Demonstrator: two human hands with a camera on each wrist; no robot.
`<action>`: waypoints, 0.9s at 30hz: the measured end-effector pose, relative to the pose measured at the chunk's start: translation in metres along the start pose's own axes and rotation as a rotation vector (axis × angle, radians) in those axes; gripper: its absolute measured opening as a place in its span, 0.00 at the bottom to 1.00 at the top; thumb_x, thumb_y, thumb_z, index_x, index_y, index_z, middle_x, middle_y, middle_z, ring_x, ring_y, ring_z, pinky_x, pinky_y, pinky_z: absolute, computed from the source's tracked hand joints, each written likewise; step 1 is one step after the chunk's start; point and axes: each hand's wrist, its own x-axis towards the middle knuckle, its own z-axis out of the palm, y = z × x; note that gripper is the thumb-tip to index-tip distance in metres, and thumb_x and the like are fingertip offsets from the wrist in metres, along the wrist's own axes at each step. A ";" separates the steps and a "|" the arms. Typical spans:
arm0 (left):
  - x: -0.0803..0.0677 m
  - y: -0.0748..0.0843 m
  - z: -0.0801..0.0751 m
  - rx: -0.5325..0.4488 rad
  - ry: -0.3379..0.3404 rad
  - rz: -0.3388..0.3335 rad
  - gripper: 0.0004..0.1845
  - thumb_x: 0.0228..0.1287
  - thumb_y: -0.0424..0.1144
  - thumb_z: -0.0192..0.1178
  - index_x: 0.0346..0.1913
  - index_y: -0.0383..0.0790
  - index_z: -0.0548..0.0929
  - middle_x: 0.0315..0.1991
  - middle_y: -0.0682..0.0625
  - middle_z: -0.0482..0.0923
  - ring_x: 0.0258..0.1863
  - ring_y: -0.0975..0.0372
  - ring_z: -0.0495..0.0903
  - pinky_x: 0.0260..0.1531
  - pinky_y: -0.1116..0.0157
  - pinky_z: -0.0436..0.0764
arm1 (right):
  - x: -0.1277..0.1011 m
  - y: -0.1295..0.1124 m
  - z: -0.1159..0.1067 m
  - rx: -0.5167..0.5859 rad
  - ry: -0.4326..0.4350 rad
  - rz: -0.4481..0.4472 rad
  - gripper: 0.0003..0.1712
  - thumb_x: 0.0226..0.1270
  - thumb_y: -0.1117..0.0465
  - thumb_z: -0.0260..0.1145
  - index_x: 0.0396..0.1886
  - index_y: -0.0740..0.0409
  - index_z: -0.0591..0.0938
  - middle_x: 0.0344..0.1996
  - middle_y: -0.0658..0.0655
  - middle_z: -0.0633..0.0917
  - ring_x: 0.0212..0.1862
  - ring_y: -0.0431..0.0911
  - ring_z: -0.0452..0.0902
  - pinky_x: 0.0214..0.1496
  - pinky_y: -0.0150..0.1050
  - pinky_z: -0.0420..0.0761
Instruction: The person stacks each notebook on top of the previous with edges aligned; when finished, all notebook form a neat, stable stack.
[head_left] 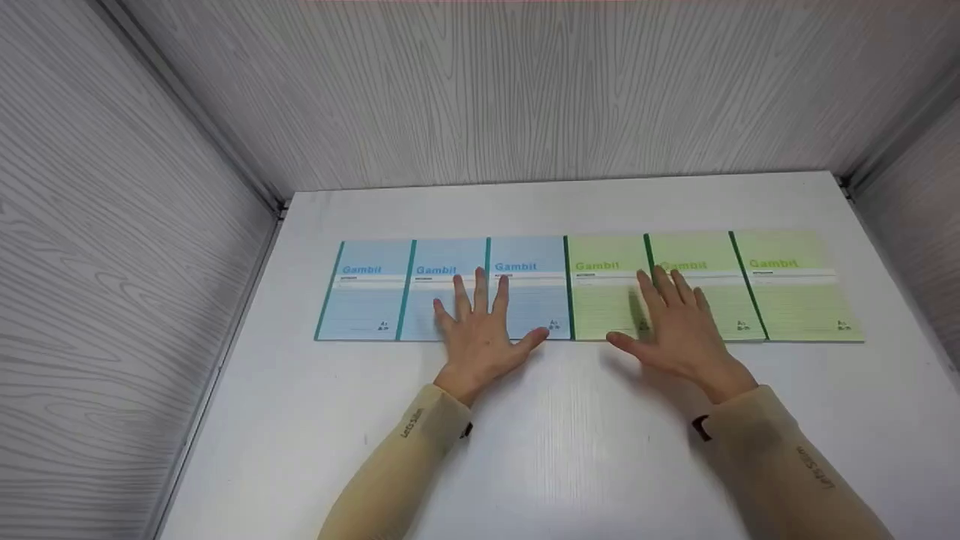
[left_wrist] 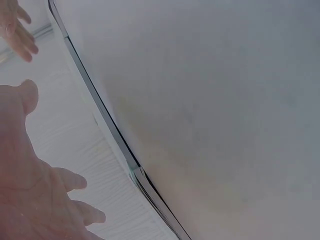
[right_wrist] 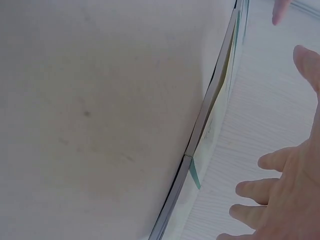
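3 blue notebooks (head_left: 442,253) and 3 green notebooks (head_left: 727,300) lie in 1 row on white table (head_left: 562,435). Left hand (head_left: 481,339), fingers straight and splayed, over blue ones; right hand (head_left: 681,334), fingers extended, over green ones.

left hand (head_left: 484,337): blue notebook (head_left: 534,300) beneath, part-hidden | right hand (head_left: 684,334): green notebook (head_left: 729,306) beneath, part-hidden | behind hands: sleeves (head_left: 401,454) cut off | leftward: fine print (head_left: 360,278) illegible

Six notebooks (head_left: 534,302), two hands (head_left: 480,341)
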 end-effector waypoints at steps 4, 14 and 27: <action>-0.002 0.017 0.004 -0.004 -0.024 0.039 0.57 0.72 0.82 0.52 0.93 0.53 0.54 0.95 0.40 0.41 0.94 0.34 0.39 0.85 0.22 0.48 | -0.002 0.000 0.003 0.000 -0.013 -0.017 0.67 0.74 0.22 0.64 0.94 0.60 0.52 0.93 0.71 0.51 0.93 0.72 0.43 0.90 0.78 0.48; -0.010 0.071 0.022 0.041 -0.154 0.201 0.49 0.82 0.74 0.47 0.94 0.51 0.53 0.96 0.43 0.41 0.95 0.40 0.41 0.89 0.30 0.54 | -0.009 0.005 0.010 -0.041 -0.034 -0.065 0.61 0.81 0.27 0.60 0.93 0.64 0.54 0.92 0.72 0.54 0.92 0.72 0.48 0.89 0.77 0.53; -0.022 0.096 0.027 0.137 -0.289 0.201 0.45 0.85 0.71 0.45 0.94 0.55 0.53 0.96 0.47 0.43 0.96 0.45 0.41 0.91 0.36 0.54 | -0.022 0.005 0.013 -0.082 -0.111 -0.091 0.56 0.84 0.27 0.55 0.90 0.65 0.61 0.91 0.71 0.58 0.92 0.72 0.50 0.89 0.79 0.52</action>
